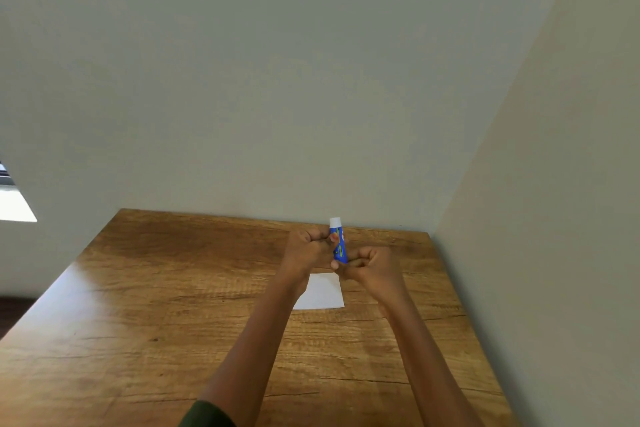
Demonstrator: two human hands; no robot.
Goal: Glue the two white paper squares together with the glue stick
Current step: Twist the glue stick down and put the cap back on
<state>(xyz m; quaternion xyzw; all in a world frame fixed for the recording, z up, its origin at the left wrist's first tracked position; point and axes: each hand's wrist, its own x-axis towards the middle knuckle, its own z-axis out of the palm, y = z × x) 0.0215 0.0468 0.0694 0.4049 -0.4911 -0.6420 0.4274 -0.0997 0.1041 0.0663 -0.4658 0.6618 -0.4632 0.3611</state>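
Both hands are raised near the far right corner of the bench [173,288], holding the glue stick [339,248] upright between them; the left hand [306,248] has its fingers curled round the blue barrel; the right hand [369,265] pinches its base; the white cap [335,222] looks still on, so I judge nothing is glued yet. White paper [323,291] lies flat just beneath; one square or two stacked, I cannot tell; uncapping, spreading and pressing remain.

A wooden table [156,322] fills the corner, its far edge against the back wall [277,80] and its right edge against the side wall [561,218]. A bright window [14,206] shows at far left, dark floor [14,314] below it.
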